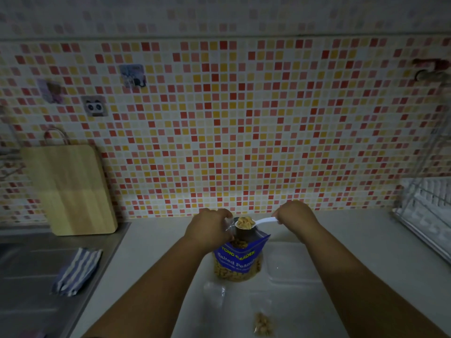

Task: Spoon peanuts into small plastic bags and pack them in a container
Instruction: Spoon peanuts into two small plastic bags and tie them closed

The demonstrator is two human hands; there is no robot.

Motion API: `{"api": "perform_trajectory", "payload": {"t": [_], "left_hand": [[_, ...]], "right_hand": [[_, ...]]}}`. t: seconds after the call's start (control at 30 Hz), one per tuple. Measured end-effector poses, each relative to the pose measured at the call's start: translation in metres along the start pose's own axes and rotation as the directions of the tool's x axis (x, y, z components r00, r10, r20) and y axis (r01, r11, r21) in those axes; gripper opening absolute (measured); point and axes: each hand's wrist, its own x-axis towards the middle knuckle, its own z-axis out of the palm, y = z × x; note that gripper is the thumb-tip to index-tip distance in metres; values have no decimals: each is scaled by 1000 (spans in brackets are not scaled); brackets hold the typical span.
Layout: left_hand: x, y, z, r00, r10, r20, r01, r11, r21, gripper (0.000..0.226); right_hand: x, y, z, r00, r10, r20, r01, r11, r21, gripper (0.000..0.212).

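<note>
While the fingers of the right hand (294, 213) pinch the white spoon (264, 221) by its handle end, the left hand (210, 224) grips the small plastic bag (229, 226) at its mouth, lower centre of the frame, above the blue pouch (241, 254). The bag looks thin, limp and slippery: hold the rim.

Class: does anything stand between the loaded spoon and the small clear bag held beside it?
Nothing visible does. The spoon, in the right hand, sits close beside the small bag that the left hand holds, above the open peanut pouch.
</note>
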Motion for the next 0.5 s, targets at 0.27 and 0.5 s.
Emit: {"api": "perform_trajectory", "payload": {"t": [0.27,0.5], "left_hand": [[4,10,4,999,48,-8,-47,998,40,55],[3,13,11,999,18,-39,-23,990,-140,44]], "right_hand": [[-8,-14,-5,995,-45,-94,54,994,94,34],[-21,-22,-14,962,-57,-268,159,913,376,29]]}}
